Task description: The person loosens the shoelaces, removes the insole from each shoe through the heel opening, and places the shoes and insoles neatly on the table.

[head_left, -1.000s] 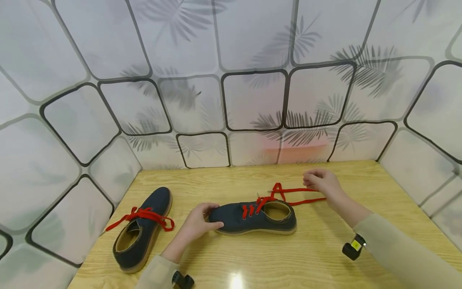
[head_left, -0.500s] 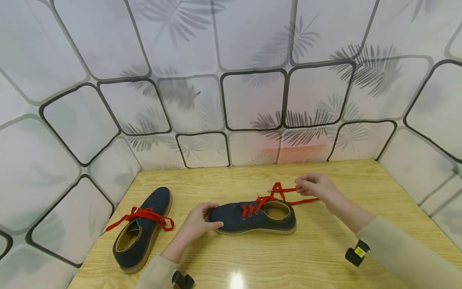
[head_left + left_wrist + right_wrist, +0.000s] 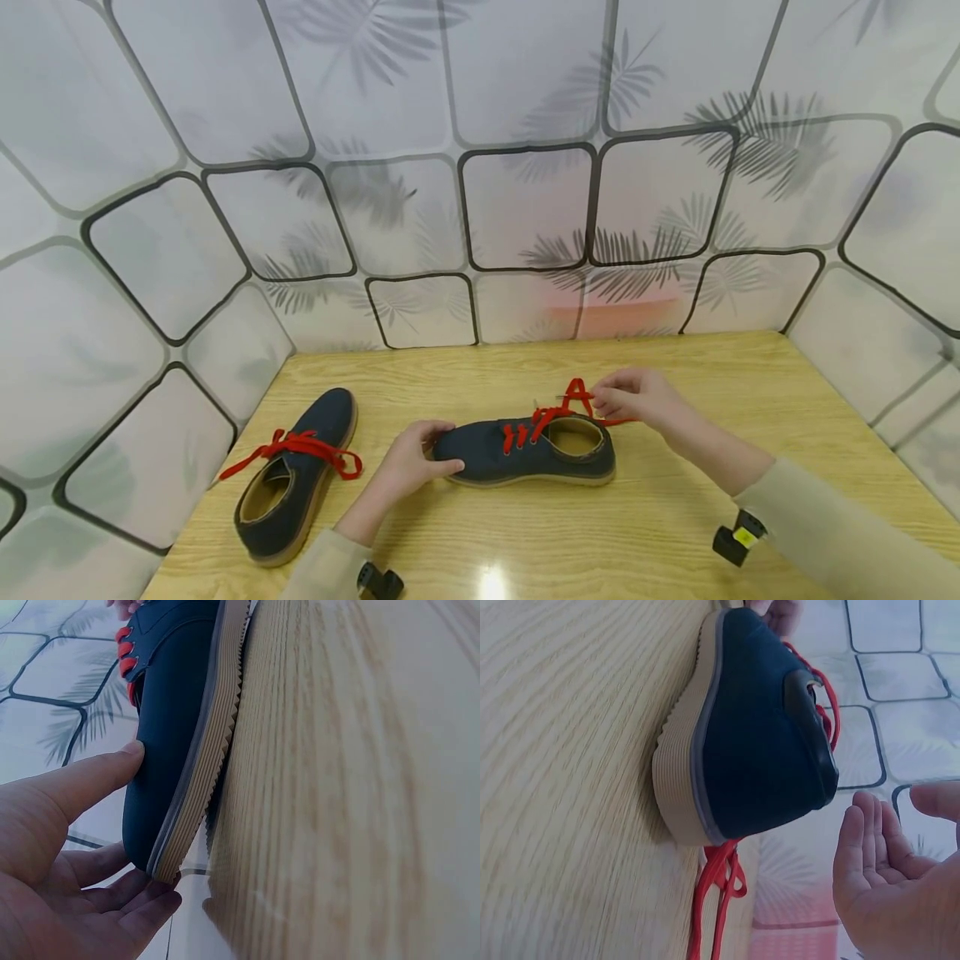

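Note:
A navy shoe (image 3: 480,457) with a tan sole lies in the middle of the wooden table, its toe to the left. My left hand (image 3: 411,460) grips the toe, with the thumb on the near side and the fingers round the far side. Red shoelaces (image 3: 577,392) run from the eyelets past the shoe's opening to the right. Over their right part is my right hand (image 3: 637,396), beside the heel. In the right wrist view its fingers (image 3: 851,840) are loosely bent, thumb apart, with nothing between them; the laces trail on the table below the heel.
A second navy shoe (image 3: 300,483) stands at the left of the table (image 3: 570,542), its red laces (image 3: 315,446) tied in a bow. A patterned curtain (image 3: 525,208) encloses the back and both sides.
My right hand has moved left along the laces, closer to the shoe's heel. The left hand and both shoes have stayed in place.

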`<action>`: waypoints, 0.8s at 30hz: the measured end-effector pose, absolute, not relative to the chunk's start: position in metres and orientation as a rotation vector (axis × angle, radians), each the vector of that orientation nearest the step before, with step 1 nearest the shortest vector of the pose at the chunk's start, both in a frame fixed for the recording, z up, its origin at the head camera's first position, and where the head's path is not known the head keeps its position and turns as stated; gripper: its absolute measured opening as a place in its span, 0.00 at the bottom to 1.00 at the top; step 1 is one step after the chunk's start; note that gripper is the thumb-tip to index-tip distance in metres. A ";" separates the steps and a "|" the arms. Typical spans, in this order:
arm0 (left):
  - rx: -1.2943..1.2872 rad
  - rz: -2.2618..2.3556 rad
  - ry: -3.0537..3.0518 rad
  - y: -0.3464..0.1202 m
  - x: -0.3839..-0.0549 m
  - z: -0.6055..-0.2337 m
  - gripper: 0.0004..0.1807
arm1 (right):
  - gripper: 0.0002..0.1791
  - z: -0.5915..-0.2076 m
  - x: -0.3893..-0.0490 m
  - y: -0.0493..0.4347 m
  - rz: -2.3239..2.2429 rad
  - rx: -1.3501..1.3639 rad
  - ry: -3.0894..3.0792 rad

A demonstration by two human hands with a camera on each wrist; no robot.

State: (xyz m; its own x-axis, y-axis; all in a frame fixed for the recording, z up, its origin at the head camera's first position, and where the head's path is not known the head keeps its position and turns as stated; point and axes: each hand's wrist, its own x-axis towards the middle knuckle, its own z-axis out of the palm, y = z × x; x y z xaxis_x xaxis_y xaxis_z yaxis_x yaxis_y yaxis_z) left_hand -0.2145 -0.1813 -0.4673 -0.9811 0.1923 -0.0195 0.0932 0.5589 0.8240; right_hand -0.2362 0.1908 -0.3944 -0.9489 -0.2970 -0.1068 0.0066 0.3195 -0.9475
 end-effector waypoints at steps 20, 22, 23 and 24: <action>0.239 1.410 2.677 -0.181 -0.215 -0.468 0.31 | 0.16 -0.395 -0.227 0.165 -1.587 -0.392 2.326; 0.244 1.410 2.675 -0.181 -0.215 -0.468 0.32 | 0.15 -0.397 -0.228 0.163 -1.578 -0.391 2.335; 0.246 1.411 2.674 -0.181 -0.215 -0.468 0.32 | 0.15 -0.398 -0.228 0.163 -1.574 -0.387 2.340; 0.249 1.411 2.672 -0.181 -0.215 -0.468 0.32 | 0.15 -0.399 -0.228 0.162 -1.570 -0.377 2.344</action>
